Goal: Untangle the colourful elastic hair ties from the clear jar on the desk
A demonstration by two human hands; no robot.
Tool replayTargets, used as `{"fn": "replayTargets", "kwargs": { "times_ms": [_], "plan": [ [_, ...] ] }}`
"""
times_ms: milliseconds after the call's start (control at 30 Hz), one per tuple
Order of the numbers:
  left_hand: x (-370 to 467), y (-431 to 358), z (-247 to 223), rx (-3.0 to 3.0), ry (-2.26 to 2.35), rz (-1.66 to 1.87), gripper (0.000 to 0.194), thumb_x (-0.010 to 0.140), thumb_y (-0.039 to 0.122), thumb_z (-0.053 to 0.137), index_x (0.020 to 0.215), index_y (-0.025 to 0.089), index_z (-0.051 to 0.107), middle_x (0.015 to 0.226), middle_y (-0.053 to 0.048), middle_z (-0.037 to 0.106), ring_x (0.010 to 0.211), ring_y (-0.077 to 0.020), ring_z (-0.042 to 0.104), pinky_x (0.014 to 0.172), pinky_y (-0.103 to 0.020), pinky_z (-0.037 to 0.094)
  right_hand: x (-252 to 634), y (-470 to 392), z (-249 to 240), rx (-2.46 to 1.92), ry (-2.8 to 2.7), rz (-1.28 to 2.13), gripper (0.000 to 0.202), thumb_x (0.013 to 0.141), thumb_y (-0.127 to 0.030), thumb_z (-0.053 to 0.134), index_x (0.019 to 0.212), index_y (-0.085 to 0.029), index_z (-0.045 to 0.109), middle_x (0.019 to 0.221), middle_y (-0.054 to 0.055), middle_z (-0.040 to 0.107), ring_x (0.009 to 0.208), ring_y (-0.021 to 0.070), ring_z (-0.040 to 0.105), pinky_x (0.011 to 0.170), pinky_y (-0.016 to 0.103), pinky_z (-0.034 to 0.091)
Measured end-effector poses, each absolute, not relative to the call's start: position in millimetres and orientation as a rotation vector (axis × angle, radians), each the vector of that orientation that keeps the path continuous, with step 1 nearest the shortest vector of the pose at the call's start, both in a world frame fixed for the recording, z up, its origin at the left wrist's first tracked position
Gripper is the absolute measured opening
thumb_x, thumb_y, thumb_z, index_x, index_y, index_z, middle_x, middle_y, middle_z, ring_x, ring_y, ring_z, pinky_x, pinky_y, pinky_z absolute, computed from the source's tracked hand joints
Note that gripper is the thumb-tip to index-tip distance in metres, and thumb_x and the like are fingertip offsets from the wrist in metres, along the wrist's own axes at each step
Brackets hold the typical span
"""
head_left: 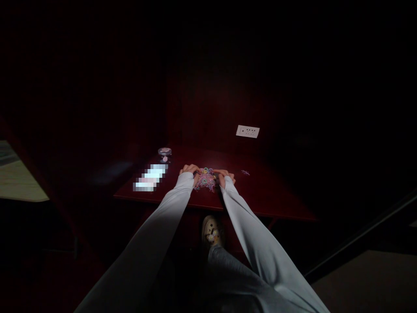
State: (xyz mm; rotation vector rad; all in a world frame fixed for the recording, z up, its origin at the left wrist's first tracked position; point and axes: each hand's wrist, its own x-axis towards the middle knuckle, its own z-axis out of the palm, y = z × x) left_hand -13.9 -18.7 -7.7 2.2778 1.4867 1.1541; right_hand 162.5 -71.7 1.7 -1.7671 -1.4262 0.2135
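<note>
A loose pile of small pastel elastic bands (205,181), in pink, purple, green and yellow, lies on the dark red desk (260,198) near its front edge. My left hand (190,170) rests at the pile's left side with bent fingers, the thumb apart from them. On the other side, my right hand (225,176) reaches a finger to the pile's upper right, its thumb lower down. Both hands touch the pile's edges and look open. Whether a single band sits between any fingertips is too small to see.
A small clear round jar (164,154) stands at the back left. In front of it lies a lit, blurred phone-like screen (151,177). A few purple bands (245,172) lie apart at right. A white socket plate (248,131) is on the back panel. A shoe (212,230) shows below.
</note>
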Motion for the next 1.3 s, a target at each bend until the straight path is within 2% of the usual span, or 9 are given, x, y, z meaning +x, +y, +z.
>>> {"fn": "replayTargets", "kwargs": {
  "times_ms": [100,267,467,967,1133,1300],
  "plan": [
    [-14,-21,-6,2.276,1.488,1.144,0.024,0.09,0.011,0.059,0.095,0.027,0.076,0.121,-0.002,0.076,0.12,-0.0269,0.058,0.106,-0.043,0.042,163,-73,3,-1.874,-1.378,0.194,0.05,0.098,-0.024,0.038,0.124,-0.034,0.079,0.135,0.0,0.07,0.122,0.0252,0.047,0.106,0.038,0.033],
    [-13,-23,-5,2.305,1.46,1.117,0.028,0.091,0.012,0.058,0.103,0.029,0.077,0.125,-0.002,0.074,0.122,-0.0271,0.056,0.104,-0.041,0.043,162,-73,2,-1.935,-1.481,0.166,0.043,0.098,-0.028,0.045,0.123,-0.034,0.079,0.135,0.001,0.069,0.123,0.0262,0.046,0.106,0.037,0.03],
    [-10,-17,-6,2.345,1.423,1.002,0.024,0.093,0.02,0.064,0.108,0.031,0.079,0.128,-0.001,0.073,0.123,-0.0272,0.055,0.102,-0.04,0.044,162,-75,1,-1.932,-1.544,0.163,0.043,0.1,-0.028,0.043,0.117,-0.032,0.083,0.13,0.002,0.071,0.121,0.0262,0.047,0.103,0.036,0.032],
    [-16,-29,1,2.386,1.329,1.028,0.026,0.094,0.021,0.061,0.112,0.029,0.077,0.131,-0.002,0.073,0.124,-0.0256,0.055,0.105,-0.039,0.043,160,-66,5,-1.8,-1.366,0.309,0.044,0.092,-0.024,0.043,0.099,-0.029,0.086,0.126,0.001,0.074,0.123,0.0242,0.051,0.111,0.04,0.03],
    [-14,-30,3,2.456,1.22,0.938,0.038,0.089,0.023,0.066,0.123,0.035,0.077,0.138,0.001,0.071,0.126,-0.0262,0.053,0.108,-0.041,0.041,166,-74,8,-1.787,-1.28,0.303,0.047,0.093,-0.027,0.039,0.1,-0.029,0.085,0.125,0.001,0.075,0.124,0.0248,0.051,0.112,0.04,0.031],
    [-10,-24,-2,2.538,1.154,0.84,0.037,0.086,0.027,0.073,0.12,0.04,0.081,0.14,0.002,0.071,0.125,-0.0275,0.052,0.107,-0.042,0.042,173,-80,12,-1.871,-1.22,0.27,0.045,0.092,-0.027,0.039,0.092,-0.028,0.085,0.121,0.002,0.077,0.126,0.0276,0.05,0.11,0.04,0.033]
  ]
}}
